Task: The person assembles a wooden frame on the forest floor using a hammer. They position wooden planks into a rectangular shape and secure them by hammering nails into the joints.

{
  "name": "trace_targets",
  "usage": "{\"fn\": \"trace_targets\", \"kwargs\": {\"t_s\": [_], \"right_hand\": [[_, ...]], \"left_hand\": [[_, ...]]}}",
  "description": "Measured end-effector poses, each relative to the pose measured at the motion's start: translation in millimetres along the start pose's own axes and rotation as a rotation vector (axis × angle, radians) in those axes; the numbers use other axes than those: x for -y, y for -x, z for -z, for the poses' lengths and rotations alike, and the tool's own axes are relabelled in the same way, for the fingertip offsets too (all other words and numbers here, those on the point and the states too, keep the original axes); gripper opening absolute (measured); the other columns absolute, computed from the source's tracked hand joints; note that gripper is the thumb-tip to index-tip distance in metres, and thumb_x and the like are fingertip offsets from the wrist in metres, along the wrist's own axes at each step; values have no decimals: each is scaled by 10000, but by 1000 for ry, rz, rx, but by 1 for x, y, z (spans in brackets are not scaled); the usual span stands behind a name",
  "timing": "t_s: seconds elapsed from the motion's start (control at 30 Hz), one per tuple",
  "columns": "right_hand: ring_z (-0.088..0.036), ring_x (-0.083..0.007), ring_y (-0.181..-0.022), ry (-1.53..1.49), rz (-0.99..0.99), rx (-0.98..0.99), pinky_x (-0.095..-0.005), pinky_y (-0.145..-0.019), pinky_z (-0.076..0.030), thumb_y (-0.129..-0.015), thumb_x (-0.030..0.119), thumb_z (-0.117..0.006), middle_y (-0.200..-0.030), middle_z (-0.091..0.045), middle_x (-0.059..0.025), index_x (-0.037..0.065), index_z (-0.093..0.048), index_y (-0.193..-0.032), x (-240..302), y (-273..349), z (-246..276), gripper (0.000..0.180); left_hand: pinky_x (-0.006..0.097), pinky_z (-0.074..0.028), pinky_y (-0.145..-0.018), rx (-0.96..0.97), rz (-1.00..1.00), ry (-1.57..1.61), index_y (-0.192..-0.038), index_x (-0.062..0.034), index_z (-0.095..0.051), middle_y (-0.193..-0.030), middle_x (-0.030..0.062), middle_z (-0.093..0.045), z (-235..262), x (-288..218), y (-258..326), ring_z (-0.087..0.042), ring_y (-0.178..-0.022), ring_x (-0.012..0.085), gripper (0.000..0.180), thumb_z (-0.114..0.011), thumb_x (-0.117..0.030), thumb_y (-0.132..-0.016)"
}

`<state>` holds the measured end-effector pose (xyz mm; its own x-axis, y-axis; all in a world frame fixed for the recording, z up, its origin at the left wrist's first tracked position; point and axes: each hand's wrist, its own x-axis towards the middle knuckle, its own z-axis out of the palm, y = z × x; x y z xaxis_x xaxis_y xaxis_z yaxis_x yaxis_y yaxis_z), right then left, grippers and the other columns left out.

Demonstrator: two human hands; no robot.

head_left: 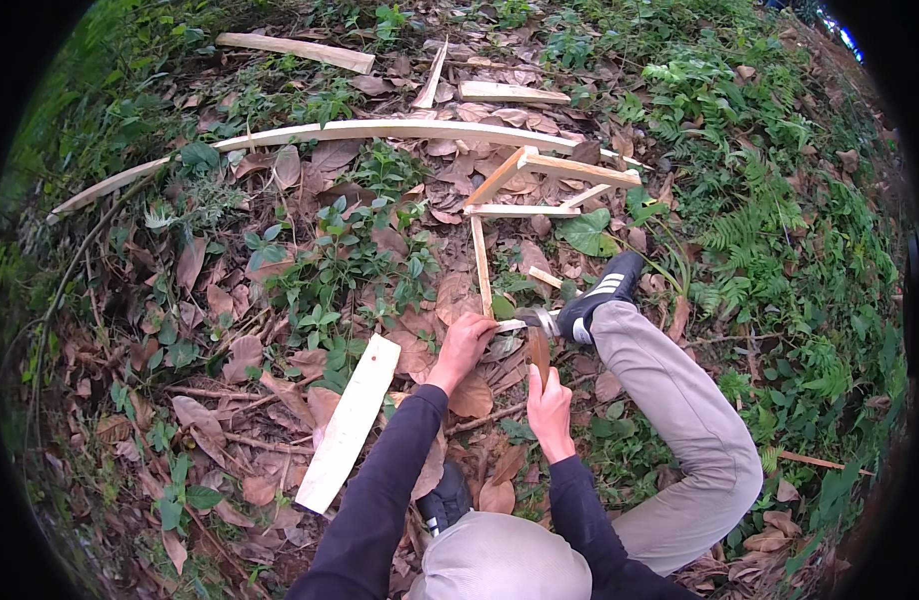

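My left hand (465, 342) presses down on the near end of a thin pale wooden slat (480, 262) that runs away from me toward a rough frame of nailed slats (545, 178). My right hand (550, 408) grips the brown wooden handle of a hammer (538, 352). The hammer's metal head sits just right of my left hand, over a short crosspiece (511, 325). My black shoe (602, 292) rests on the ground right beside the hammer head, with my grey trouser leg bent behind it.
A loose flat plank (348, 422) lies on dry leaves left of my left arm. A long curved board (330, 131) crosses the ground beyond, with more offcuts (298, 50) farther back. Ferns and low plants (770, 230) cover the right side.
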<state>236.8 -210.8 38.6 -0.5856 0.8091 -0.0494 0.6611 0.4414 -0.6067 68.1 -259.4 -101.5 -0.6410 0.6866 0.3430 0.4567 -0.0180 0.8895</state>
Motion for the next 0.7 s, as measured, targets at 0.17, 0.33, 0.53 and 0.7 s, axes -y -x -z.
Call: {"fn": "trace_targets", "kwargs": {"t_s": [0.17,0.33,0.53,0.7], "right_hand": [[-659,-491,-685,73,33,135,-526,-554,-477,-1047,275,-560,-685,-606,-327,-91,-572,-975,-3,-7,-5,374],[-654,-502,-724,-44,-22,10,-529,-573,-482,-1047,282,-558,-713,-617,-332,-93,-572,-1019,7,-1,-2,377],[-657,-502,-757,21,-17,75,-546,-597,-478,-1042,315,-566,-721,-611,-340,-89,-579,-1004,-2,-12,-5,406],[-625,-462,-611,-67,-112,-86,-504,-561,-448,-1053,328,-553,-643,-591,-259,-40,-601,-929,-7,-6,1,391]], "left_hand": [[396,-558,-823,-13,-5,-13,-938,-28,-739,-938,110,-726,3,2,-7,-681,-918,303,112,-756,-53,-829],[387,-568,-804,-16,1,-15,-955,-30,-759,-945,111,-732,3,2,1,-691,-895,287,143,-779,-47,-814],[377,-563,-815,0,27,-10,-981,-30,-753,-969,119,-729,6,3,-4,-690,-912,295,158,-770,-50,-826],[377,-567,-800,12,86,-19,-1043,-29,-743,-973,120,-712,10,-8,-7,-698,-895,296,232,-795,-108,-831]]}}
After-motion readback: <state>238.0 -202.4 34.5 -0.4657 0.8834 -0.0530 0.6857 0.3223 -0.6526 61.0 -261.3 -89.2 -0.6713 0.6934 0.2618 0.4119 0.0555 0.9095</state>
